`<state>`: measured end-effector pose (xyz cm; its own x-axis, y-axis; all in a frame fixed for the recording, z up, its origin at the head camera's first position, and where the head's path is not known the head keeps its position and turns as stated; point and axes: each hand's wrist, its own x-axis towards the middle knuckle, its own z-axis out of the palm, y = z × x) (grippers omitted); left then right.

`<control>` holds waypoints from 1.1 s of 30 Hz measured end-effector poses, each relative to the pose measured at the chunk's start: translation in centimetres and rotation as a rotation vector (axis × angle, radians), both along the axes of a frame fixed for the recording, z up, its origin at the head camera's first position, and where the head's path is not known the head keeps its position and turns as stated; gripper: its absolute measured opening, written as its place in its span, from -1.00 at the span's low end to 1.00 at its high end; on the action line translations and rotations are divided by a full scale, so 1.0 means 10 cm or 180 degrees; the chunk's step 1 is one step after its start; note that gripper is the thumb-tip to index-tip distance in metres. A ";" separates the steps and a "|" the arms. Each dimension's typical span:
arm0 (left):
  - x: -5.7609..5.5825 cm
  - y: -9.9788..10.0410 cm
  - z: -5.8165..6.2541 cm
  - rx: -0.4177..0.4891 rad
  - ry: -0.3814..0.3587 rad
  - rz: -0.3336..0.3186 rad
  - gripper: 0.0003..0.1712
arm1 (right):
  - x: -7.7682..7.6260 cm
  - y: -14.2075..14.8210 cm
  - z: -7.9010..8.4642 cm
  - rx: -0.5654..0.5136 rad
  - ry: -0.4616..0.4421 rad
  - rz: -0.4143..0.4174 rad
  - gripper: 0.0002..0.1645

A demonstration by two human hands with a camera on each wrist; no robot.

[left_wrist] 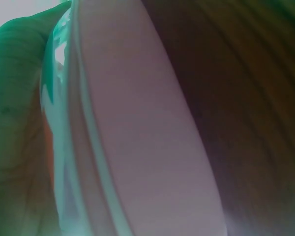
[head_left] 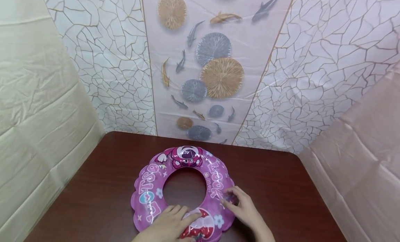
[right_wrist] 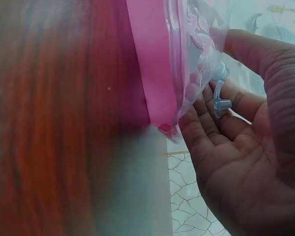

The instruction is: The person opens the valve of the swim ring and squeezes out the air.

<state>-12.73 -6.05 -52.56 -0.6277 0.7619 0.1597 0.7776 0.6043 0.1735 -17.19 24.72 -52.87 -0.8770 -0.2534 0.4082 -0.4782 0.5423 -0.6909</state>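
A pink inflatable swim ring (head_left: 142,203) with a scalloped edge, cartoon prints and white lettering lies flat on the table. My left hand (head_left: 170,223) rests on its near part, over a red and white printed patch, with the fingers reaching toward the inner hole. In the left wrist view the ring's pale side wall (left_wrist: 142,118) stands close beside that hand. At the ring's right edge, my right hand (head_left: 245,207) grips the plastic with curved thumb and fingers. Between them, in the right wrist view, a clear air valve (right_wrist: 222,71) sticks out, its stopper (right_wrist: 222,104) hanging loose.
The dark brown wooden table (head_left: 93,186) extends around the ring on all sides. Behind it hangs a patterned cloth (head_left: 193,61) with fish and round leaves. Pale cloth walls (head_left: 40,124) close in the left and right.
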 end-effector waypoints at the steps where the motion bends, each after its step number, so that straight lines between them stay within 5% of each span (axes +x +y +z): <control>1: 0.00 0.00 0.01 -0.0003 -0.0043 0.0006 -0.23 | 0.00 0.00 0.00 -0.0002 -0.0028 -0.0014 -0.64; 13: -0.01 0.01 -0.08 0.0014 -0.0105 0.0091 -0.27 | 0.01 -0.02 -0.04 0.0050 -0.0015 -0.0060 -0.66; 21: -0.04 0.01 -0.04 -0.0031 -0.0364 0.0110 -0.25 | -0.01 -0.02 -0.04 0.0066 0.0005 -0.0037 -0.66; 33: -0.03 0.01 -0.03 -0.0031 -0.0245 0.0083 -0.26 | -0.01 -0.02 -0.04 0.0051 -0.0017 -0.0056 -0.67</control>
